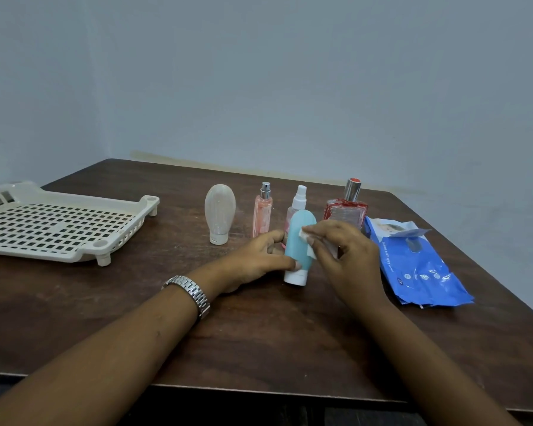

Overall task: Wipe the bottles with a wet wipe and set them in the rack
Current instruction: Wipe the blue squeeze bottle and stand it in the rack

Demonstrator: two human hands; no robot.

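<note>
- The teal bottle [299, 241] stands cap-down on the worktop [259, 333], between the two hands and in front of the row of other bottles. Its long axis is near upright, with the top leaning slightly right.
- It has a smooth, rounded teal body and a white cap at the bottom. It looks soft-sided, so it would likely give under a squeeze.
- The left hand [259, 259] grips its lower half from the left, with fingers curled round it and the thumb across the front.
- The right hand [348, 253] pinches a white wipe [310, 251] and presses it to the bottle's upper right side.
- The rack [74, 198] sits well apart to the left. The left hand is nearer to it, so it seems the natural one to carry the bottle across.
- Behind stand a clear bottle [219, 212], a pink spray [262, 215], a white spray [299, 199] and a red bottle [345, 210].
- A blue wipes pack [419, 269] lies to the right.
</note>
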